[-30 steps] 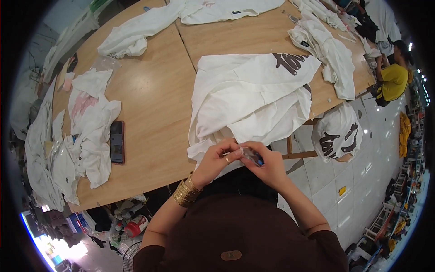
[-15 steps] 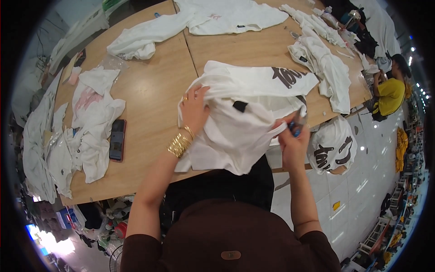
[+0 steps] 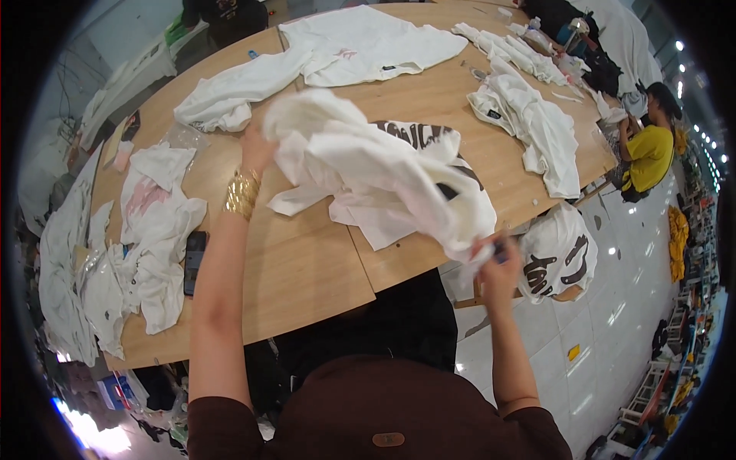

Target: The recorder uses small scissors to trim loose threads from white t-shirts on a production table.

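Observation:
A white shirt (image 3: 360, 165) with dark lettering is stretched between my two hands, its upper folds lifted off the table and smeared by motion. My left hand (image 3: 258, 147), gold bangles at its wrist, is closed on the far left part of the cloth. At the near right, past the table's edge, my right hand (image 3: 498, 268) is closed around the shirt's other end. A small blue-handled tool (image 3: 501, 251), which looks like thread snips, is also tucked in this hand; its blades are blurred here. A dark patch shows on the cloth between the hands.
More white garments lie on the wooden table (image 3: 307, 314): a shirt (image 3: 376, 46) at the back, one (image 3: 529, 126) at right, a heap (image 3: 157, 230) at left beside a phone (image 3: 196, 261). A bundled printed shirt (image 3: 560, 253) sits below the right edge. A person in yellow (image 3: 648, 157) works beyond.
My left hand has moved away and left with the cloth, my right hand slightly nearer. The shirt, formerly lying mostly flat, is now raised, pulled out and twisted between them.

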Demonstrator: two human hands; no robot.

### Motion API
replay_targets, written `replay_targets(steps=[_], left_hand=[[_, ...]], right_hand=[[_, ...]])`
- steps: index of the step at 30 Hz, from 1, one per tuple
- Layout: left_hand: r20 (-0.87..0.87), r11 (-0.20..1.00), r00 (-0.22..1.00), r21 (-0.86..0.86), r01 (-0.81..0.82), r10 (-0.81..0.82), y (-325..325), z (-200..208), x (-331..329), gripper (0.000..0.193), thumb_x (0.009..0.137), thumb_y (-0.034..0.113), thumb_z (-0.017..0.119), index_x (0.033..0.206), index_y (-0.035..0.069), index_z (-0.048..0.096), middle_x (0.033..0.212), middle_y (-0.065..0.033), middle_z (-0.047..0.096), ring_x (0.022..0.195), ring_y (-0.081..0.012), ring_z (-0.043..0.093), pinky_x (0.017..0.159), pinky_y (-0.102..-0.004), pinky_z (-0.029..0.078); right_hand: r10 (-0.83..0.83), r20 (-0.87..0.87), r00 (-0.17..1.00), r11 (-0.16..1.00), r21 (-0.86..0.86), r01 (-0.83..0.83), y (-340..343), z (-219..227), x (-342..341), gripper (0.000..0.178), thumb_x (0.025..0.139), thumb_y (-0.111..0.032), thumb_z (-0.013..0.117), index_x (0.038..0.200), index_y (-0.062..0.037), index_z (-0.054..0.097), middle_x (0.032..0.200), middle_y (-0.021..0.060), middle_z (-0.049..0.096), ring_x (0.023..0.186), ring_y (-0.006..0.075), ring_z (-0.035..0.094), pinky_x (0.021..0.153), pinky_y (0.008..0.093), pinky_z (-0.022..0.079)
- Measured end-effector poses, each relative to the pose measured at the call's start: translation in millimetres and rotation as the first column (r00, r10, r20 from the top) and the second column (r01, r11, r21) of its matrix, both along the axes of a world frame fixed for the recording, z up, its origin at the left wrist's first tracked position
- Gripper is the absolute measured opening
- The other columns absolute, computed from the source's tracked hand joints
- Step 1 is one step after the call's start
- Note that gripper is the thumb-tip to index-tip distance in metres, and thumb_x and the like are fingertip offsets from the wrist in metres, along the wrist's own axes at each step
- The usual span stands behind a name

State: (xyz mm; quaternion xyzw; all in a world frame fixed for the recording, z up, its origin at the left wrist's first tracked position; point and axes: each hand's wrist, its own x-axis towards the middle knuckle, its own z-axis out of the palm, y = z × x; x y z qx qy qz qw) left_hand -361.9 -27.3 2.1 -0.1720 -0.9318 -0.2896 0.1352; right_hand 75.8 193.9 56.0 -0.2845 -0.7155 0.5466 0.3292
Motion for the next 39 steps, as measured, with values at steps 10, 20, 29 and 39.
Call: replay_targets(steps=[10,20,29,39], left_hand=[[0.225,0.668,0.630,0.292,0.685,-0.744,90.2,44.4,158.5,0.055,0.068,0.003,0.060,0.120,0.012,0.047,0.115,-0.0136,0.047,0.099,-0.0296,0.051,0.086,-0.0363,0.042],[-0.055,0.596,0.910,0.739,0.314,-0.411,32.5,77.0,84.7,0.015,0.081,0.007,0.059,0.097,0.005,0.061,0.085,-0.0064,0.061,0.076,-0.0188,0.057,0.073,-0.0268,0.044],[-0.039,0.990,0.998,0.127,0.056,-0.052,-74.3,-4.8,147.5,0.015,0.076,0.002,0.059,0.091,0.004,0.060,0.092,-0.0075,0.058,0.080,-0.0196,0.056,0.075,-0.0296,0.046],[0.754,0.759,0.098,0.650,0.030,-0.650,-18.9,6.9,301.1,0.021,0.088,0.020,0.057,0.093,-0.001,0.061,0.077,-0.0037,0.065,0.066,-0.0078,0.059,0.059,-0.0213,0.047]], right_hand=[[-0.031,0.165,0.986,0.959,-0.273,0.076,-23.1,-17.6,6.9,0.020,0.083,-0.013,0.062,0.073,-0.0023,0.049,0.064,-0.0011,0.050,0.060,0.0034,0.042,0.053,0.0207,0.033],[-0.219,-0.310,0.925,0.879,-0.474,0.049,4.7,16.9,-13.0,0.007,0.088,-0.010,0.054,0.085,-0.0049,0.050,0.071,0.0019,0.053,0.043,0.0030,0.037,0.036,0.0179,0.024],[0.368,0.196,0.909,0.929,-0.047,-0.366,-75.8,-17.5,-14.4,0.008,0.078,-0.006,0.065,0.080,-0.0015,0.058,0.068,0.0054,0.062,0.061,0.0087,0.057,0.055,0.0216,0.043],[0.787,0.363,0.499,0.392,0.331,-0.858,-111.3,-23.3,-17.7,0.021,0.070,-0.009,0.063,0.086,-0.0098,0.050,0.075,0.0048,0.056,0.063,0.0249,0.058,0.052,0.0346,0.046]])
